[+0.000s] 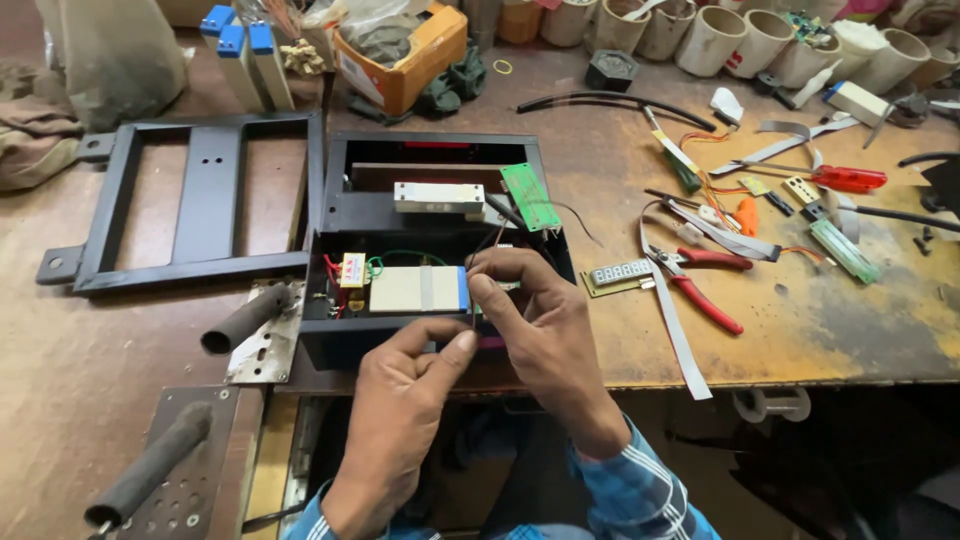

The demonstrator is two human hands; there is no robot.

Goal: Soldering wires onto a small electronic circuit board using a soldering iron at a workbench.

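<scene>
Two bare hands meet over the near edge of a worn wooden desk (860, 330), its top scratched, stained and dusty, ending in a straight front lip just below the work. Largest on it is a flat black metal frame (200, 200) of square bars with open rectangular gaps, lying left of a black box-shaped metal housing (345, 190) whose top is open. Inside the housing sit a pale rectangular metal block (438, 196), a cream slab-shaped battery pack (415, 289) with a blue end, and a small green circuit board (530, 196) tilted against the right wall. Right of the housing the desk has some bare room, then red-handled pliers (705, 290), a flat grey ribbon cable (680, 335) hanging over the front edge, and a red-handled screwdriver (845, 179). A row of cardboard tubes (760, 40) lines the far edge.

The left hand (400, 420) reaches up from below, thumb and forefinger closed together at the housing's front wall. The right hand (545, 335) curls above it, its fingers (490, 268) pinched on thin wires (497, 238) at the battery pack's right end.
</scene>
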